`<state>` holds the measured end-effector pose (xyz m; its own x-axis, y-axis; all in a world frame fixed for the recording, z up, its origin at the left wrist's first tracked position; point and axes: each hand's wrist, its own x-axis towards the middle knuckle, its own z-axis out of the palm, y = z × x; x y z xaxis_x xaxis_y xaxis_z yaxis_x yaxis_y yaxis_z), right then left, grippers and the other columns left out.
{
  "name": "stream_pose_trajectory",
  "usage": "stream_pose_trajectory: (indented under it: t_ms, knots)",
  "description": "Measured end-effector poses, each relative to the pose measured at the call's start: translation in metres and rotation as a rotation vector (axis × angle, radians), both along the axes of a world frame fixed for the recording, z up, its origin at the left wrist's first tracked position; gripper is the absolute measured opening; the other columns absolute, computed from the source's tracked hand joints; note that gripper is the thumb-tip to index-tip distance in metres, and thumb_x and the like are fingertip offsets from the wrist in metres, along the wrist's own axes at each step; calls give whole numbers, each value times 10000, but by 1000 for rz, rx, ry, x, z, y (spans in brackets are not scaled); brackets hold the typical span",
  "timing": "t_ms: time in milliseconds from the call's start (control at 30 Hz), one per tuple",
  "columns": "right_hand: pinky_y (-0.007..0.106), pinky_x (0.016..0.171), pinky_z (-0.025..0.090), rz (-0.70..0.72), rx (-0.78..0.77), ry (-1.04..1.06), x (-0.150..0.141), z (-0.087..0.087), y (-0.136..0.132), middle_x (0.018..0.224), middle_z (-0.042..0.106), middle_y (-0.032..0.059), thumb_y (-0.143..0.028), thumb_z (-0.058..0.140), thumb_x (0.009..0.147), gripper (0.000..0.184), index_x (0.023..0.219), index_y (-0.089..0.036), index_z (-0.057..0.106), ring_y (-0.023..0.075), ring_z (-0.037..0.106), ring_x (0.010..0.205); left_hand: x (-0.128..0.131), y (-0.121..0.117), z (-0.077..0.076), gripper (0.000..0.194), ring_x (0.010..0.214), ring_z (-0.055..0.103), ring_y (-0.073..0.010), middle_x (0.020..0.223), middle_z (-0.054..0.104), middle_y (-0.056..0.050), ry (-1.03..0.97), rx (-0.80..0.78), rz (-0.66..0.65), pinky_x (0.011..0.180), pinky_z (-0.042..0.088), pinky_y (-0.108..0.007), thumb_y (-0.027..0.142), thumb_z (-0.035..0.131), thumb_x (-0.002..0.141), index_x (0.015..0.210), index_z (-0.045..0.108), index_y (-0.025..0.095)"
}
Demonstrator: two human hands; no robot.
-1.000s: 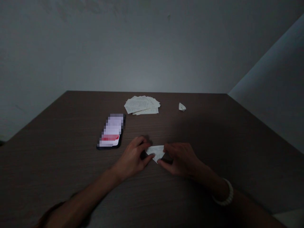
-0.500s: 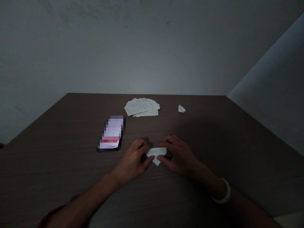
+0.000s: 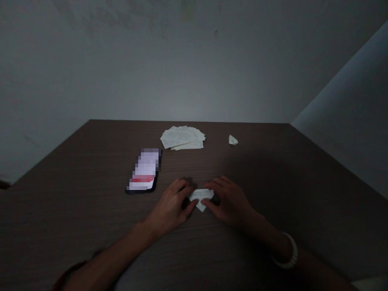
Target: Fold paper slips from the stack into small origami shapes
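A small folded white paper (image 3: pixel 201 198) with printed text lies on the dark wooden table (image 3: pixel 273 178) between my hands. My left hand (image 3: pixel 170 207) pinches its left side with curled fingers. Its right side is pressed under the fingers of my right hand (image 3: pixel 230 202), whose wrist carries a white bead bracelet (image 3: pixel 287 252). The paper's lower point sticks out toward me between the thumbs.
A phone (image 3: pixel 143 171) with a lit screen lies left of my hands. A fanned stack of printed paper slips (image 3: pixel 183 137) sits at the table's far middle, with a small folded paper piece (image 3: pixel 233 140) to its right. Walls close off the far and right sides.
My right hand's fingers have slid up over the paper's right side. The folded paper looks narrower than a second ago. The left hand has barely shifted.
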<state>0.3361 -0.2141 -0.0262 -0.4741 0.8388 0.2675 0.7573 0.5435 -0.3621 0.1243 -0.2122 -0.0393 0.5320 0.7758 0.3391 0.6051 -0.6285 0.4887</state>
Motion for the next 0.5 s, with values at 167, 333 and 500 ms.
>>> stream_pose_trajectory:
  t_ms: [167,333,500]
  knots:
    - [372,821,449,-28,9,-58,0,3,-2,970,650,60,-360,682,819,265,1030,-212,620,244,546,950,0,0,-1,208,970,530,-245,1030,567,-87,-5,-5,5,853,495,-430,225,618,856,1052,598,159]
    - [360,799,451,-31,-7,-48,-1,-1,-2,956,650,48,-336,692,810,246,1015,-220,621,231,549,931,0,0,-1,211,953,537,-240,1013,571,-84,-26,15,6,841,499,-430,222,620,850,1052,604,165]
    - [360,826,435,5,-41,29,-1,-4,-1,973,654,37,-280,693,810,259,1050,-227,609,223,554,928,0,-1,4,276,997,521,-248,1067,552,-95,5,-28,-5,878,487,-443,224,598,867,1137,579,172]
